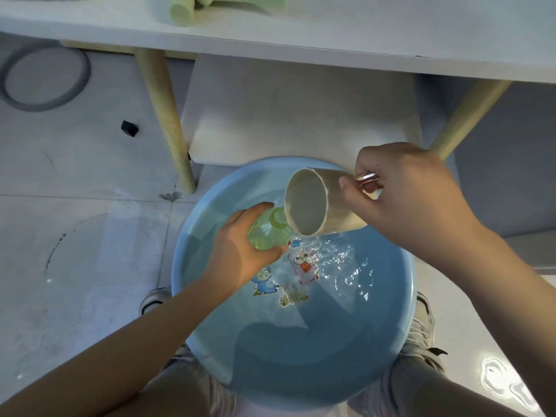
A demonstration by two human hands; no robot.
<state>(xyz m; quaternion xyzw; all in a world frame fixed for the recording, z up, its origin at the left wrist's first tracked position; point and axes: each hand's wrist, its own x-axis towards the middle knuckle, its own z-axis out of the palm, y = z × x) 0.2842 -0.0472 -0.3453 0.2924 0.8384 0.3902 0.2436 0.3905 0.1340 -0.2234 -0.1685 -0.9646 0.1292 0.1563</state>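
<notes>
A round blue basin (pixel 391 350) holds water, with cartoon pictures showing on its bottom. My right hand (pixel 409 203) grips the shiny handle of a cream mug (pixel 313 203), which is tipped on its side over the water with its mouth facing left. My left hand (pixel 240 251) holds a pale green translucent cup (pixel 267 233) just under the mug's rim, right at the water's surface. Ripples glint beside both vessels.
A white table (pixel 301 28) with pale wooden legs (pixel 168 124) stands beyond the basin, green objects (pixel 183 10) on it. A white step or box (pixel 301 115) sits under it. My feet flank the basin on the grey tiled floor; a grey ring (pixel 45 76) lies far left.
</notes>
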